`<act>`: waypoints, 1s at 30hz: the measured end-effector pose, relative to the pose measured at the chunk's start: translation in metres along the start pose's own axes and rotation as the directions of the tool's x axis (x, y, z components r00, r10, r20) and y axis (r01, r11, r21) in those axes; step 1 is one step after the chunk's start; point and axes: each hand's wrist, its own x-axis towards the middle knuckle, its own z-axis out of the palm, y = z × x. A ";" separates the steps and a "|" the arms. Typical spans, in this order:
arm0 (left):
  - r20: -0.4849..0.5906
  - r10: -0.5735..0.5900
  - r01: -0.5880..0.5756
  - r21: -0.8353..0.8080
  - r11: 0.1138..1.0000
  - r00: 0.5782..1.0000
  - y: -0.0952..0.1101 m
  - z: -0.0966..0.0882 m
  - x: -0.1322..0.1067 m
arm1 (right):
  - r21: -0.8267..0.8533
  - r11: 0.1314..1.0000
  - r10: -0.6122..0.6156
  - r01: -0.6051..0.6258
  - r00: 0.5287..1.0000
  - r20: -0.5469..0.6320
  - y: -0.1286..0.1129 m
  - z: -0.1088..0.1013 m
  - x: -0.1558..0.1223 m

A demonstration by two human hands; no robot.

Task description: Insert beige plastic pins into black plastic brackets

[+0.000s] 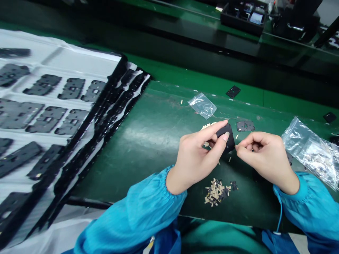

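Observation:
My left hand (197, 155) grips a black, rounded-corner moulded part (228, 137) between thumb and fingers, tilted up off the green mat. My right hand (265, 157) is pinched at the fingertips right against that part's edge. Whatever lies in the pinch is too small to make out. Just below both hands sits a small heap of tan and black adhesive strips (217, 192). More tan bits are partly hidden under my left fingers.
A white tray (60, 60) of black moulded parts lies at left behind a black-edged plastic sheet. On the green mat are a clear bag (202, 106), a strip-filled bag (309, 151), a grey metal frame (245, 126) and loose black pieces. A dark bin (243, 17) stands beyond.

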 end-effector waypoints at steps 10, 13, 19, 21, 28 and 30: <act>0.017 -0.074 0.075 -0.052 0.996 0.997 0.002 0.000 0.001 | 0.234 0.930 0.239 -0.284 0.950 0.203 -0.004 -0.006 0.010; 0.017 -0.093 0.094 -0.075 0.993 0.996 0.002 -0.001 0.002 | 0.247 0.907 0.278 -0.341 0.925 0.258 -0.003 -0.009 0.014; 0.024 -0.105 0.107 -0.107 0.988 0.994 0.004 0.000 0.003 | 0.252 0.886 0.321 -0.390 0.906 0.275 -0.004 -0.011 0.013; 0.030 -0.113 0.116 -0.118 0.986 0.993 0.004 0.000 0.002 | 0.255 0.880 0.332 -0.402 0.902 0.278 -0.005 -0.012 0.012; 0.066 -0.192 0.200 -0.156 0.967 0.979 0.006 -0.003 0.004 | 0.287 0.853 0.333 -0.436 0.878 0.345 0.002 -0.013 0.016; 0.073 -0.209 0.218 -0.163 0.962 0.975 0.006 -0.004 0.005 | 0.298 0.847 0.327 -0.440 0.873 0.362 0.005 -0.013 0.017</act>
